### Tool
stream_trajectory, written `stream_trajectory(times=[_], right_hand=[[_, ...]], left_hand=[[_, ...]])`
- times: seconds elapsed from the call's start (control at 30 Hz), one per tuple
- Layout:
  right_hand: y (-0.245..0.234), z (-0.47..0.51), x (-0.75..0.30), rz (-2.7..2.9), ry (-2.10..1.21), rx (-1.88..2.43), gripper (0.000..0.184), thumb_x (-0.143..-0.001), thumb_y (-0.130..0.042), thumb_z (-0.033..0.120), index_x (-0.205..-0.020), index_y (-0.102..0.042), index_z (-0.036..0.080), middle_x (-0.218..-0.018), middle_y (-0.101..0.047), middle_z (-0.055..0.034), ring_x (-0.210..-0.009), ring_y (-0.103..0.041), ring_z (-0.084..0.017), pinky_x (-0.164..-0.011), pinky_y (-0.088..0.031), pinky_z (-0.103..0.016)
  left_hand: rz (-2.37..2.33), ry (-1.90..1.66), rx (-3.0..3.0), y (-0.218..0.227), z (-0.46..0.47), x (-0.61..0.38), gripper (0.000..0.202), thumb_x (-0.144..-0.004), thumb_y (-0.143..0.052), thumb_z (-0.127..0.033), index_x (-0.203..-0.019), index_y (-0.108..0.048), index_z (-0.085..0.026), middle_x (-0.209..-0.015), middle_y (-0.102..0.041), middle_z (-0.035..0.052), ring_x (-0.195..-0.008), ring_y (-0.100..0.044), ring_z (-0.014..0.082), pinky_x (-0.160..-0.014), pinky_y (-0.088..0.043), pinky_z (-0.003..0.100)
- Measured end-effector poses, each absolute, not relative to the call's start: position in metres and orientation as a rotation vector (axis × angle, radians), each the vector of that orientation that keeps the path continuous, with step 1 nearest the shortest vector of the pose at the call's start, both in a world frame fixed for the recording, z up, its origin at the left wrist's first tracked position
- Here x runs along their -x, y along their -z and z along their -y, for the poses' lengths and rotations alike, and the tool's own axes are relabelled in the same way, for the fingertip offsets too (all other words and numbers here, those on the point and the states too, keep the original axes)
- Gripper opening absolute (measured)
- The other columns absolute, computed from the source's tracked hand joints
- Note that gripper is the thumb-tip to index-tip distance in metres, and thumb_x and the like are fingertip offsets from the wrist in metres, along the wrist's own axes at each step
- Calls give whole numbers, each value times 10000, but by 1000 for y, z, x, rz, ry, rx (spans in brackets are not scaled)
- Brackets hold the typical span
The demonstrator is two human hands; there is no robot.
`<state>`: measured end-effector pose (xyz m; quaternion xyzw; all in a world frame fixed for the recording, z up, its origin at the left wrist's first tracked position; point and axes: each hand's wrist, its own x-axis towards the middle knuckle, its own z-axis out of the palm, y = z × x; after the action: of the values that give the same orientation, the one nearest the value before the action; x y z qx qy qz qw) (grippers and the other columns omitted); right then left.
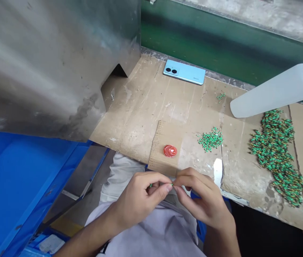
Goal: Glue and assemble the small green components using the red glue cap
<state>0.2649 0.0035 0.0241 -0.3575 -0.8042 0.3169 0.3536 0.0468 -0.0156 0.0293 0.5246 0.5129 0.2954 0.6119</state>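
Above the cardboard (130, 142), left hand (138, 201) and right hand (202, 200) pinch a tiny, half-hidden green part (171, 184) between fingers (187, 180)

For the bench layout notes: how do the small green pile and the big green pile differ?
The big green pile is far larger than the small green pile. The big green pile runs in a long band, while the small green pile forms a compact patch. The small green pile lies nearer the red disc. Both are loose green pieces on brown cardboard.
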Motion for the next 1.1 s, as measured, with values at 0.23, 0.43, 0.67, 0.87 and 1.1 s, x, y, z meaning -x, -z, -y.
stream_trajectory(times=[0.23,0.43,0.67,0.87,1.1], right_hand=[[5,-17,-257,1613,-639,1274,99,-1053,-682,168,-988,-714,237,-840,-689,-20,-680,-630,-169,-550,-475,-283],[16,-22,-253,1571,-669,1378,98,-1066,-686,236,-980,-733,230,-830,-667,-13,-639,-565,-155,-529,-430,-292],[14,-23,-252,1610,-702,1402,102,-1065,-673,218,-989,-740,229,-837,-673,-10,-615,-540,-142,-537,-429,-288],[14,-23,-251,1638,-695,1409,93,-1049,-683,204,-977,-737,228,-818,-675,-3,-594,-525,-136,-534,-426,-284],[13,-25,-250,1660,-673,1427,123,-1057,-668,238,-955,-736,228,-798,-671,-5,-580,-520,-139,-533,-443,-286]], left_hand=[[-921,-801,-598,-18,12,-34,264,-998,-763,-365,-1210,-788,-210,-889,-699,21,-682,-597,122,-608,-438,244],[-857,-742,-450,-21,8,-29,262,-941,-879,-380,-1047,-784,-160,-1054,-839,114,-856,-835,201,-755,-620,265],[-832,-720,-486,-15,11,-30,402,-928,-875,-536,-959,-778,-147,-936,-865,132,-682,-823,205,-552,-591,235],[-900,-737,-555,-11,12,-31,392,-884,-914,-534,-945,-847,-153,-738,-766,46,-553,-661,113,-510,-498,205],[-951,-720,-592,-10,15,-28,289,-921,-868,-444,-981,-852,-162,-778,-750,46,-593,-632,114,-528,-462,210]])
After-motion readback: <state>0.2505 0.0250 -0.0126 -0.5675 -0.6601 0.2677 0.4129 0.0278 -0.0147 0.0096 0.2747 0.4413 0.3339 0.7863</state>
